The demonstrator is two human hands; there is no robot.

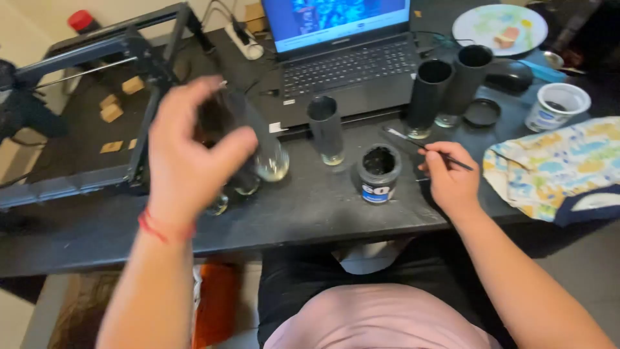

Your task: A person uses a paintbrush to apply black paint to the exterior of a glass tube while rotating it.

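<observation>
My left hand (187, 152) is raised over the left part of the dark surface (310, 207), fingers and thumb clamped around a black-coated glass (248, 132) that I hold tilted, its clear base pointing toward the middle of the surface. The glass is blurred, so I cannot make out more of it. Just under it, near the front edge, another glass (219, 203) is partly hidden by my hand.

My right hand (449, 181) rests on the surface toward the right, near the front edge, fingers pinched shut on a thin paintbrush (426, 148) whose tip points toward the back left. Just beside that hand, on its left, stands a small open jar of black paint (378, 171).

Behind the jar an upright black-painted glass (326, 129) stands near the middle. Further right, toward the back, two taller black glasses (445, 90) stand side by side, with a round black lid (482, 112) lying just beside them. A laptop (349, 58) sits open at the back edge. At the back right corner is a plate (499, 29), and in front of it a white cup (557, 106). A colourful patterned cloth (555, 171) lies at the right edge. A black metal frame (129, 110) takes up the left end.
</observation>
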